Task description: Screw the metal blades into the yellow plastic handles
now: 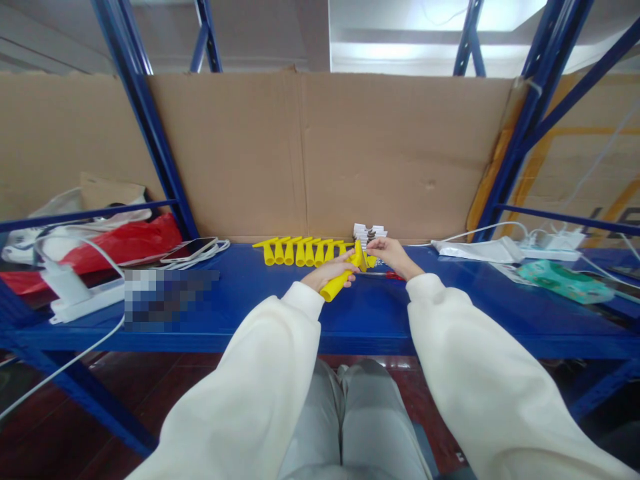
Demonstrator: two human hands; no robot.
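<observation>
My left hand (331,272) is closed around a yellow tapered plastic tube with a crosspiece at its far end (334,288); its wide open end points toward me. Close to that far end, my right hand (394,256) has its fingers pinched together; whatever they hold is too small to make out. Behind and left of my hands stands a row of several similar yellow pieces (300,255). White small parts (370,231) are grouped against the cardboard, just beyond my fingers. Under my right hand lies a thin tool with a red handle (394,275), probably a screwdriver, partly hidden.
The blue shelf (370,313) has a tall cardboard sheet (350,153) along its back. At left are a phone (189,249), a white power strip (90,300) and a red bag (125,247). A green packet (565,281) and a white pouch (480,249) lie right.
</observation>
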